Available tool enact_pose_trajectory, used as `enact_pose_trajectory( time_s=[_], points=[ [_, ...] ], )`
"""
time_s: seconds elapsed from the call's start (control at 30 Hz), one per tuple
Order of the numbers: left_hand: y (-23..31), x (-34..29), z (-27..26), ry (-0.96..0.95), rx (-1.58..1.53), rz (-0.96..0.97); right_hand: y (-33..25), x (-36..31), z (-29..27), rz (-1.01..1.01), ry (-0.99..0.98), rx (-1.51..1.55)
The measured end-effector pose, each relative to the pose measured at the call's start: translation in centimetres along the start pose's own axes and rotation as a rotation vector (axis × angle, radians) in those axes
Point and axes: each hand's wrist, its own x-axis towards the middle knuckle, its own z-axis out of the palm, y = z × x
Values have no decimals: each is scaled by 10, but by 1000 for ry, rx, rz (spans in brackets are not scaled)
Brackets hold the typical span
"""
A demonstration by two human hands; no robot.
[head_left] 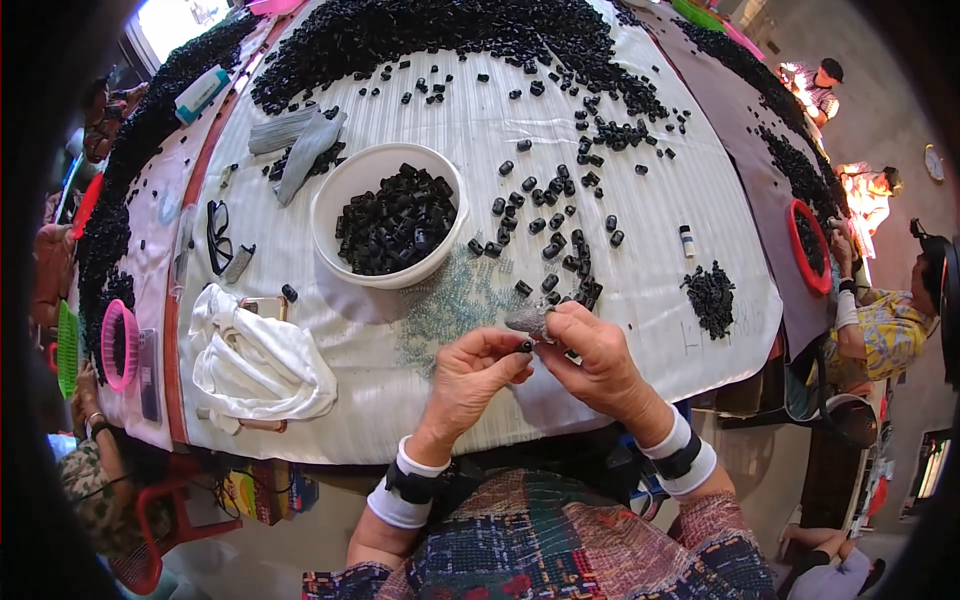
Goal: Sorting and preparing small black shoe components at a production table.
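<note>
My left hand (468,378) pinches a small black cylindrical part (525,346) between thumb and fingertips. Close beside it, my right hand (592,352) grips a small grey rough-looking piece (526,321), whose material I cannot make out. The two hands nearly meet over the near middle of the table. Just beyond them lie loose black cylindrical parts (571,262) and a scatter of tiny clear bluish pieces (455,315). A white bowl (324,248) holding many black parts stands to the left of the hands.
White cloth (265,370), black-framed glasses (216,235) and grey strips (300,150) lie on the left. A heap of black parts (420,30) covers the far side. On the right are a small bottle (687,241) and a pile of slim black pieces (711,302). Other people sit at neighbouring tables.
</note>
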Motion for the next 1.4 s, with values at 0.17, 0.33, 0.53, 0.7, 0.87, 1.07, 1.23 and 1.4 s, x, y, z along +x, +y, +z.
enact_pose_trajectory(
  time_s=[0.17,0.33,0.53,0.7,0.87,1.07,1.23,1.4],
  points=[
    [-2,-1,5,30,8,23,-2,3,-1,-153,-15,-168],
    [-7,-1,4,36,107,70,-5,2,0,-156,-37,-200],
    [-3,-3,6,51,80,46,-1,-4,4,-172,2,-187],
    [-1,-3,2,21,54,48,-1,-11,11,-32,108,-68],
    [-2,-3,0,3,19,68,0,-9,15,-56,147,-76],
    [1,0,0,-3,-6,41,-2,-6,16,-38,238,-63],
    [1,0,1,17,77,18,4,-7,13,-192,148,-124],
    [0,-6,-1,43,26,-13,14,1,-8,-53,215,-171]
  ],
)
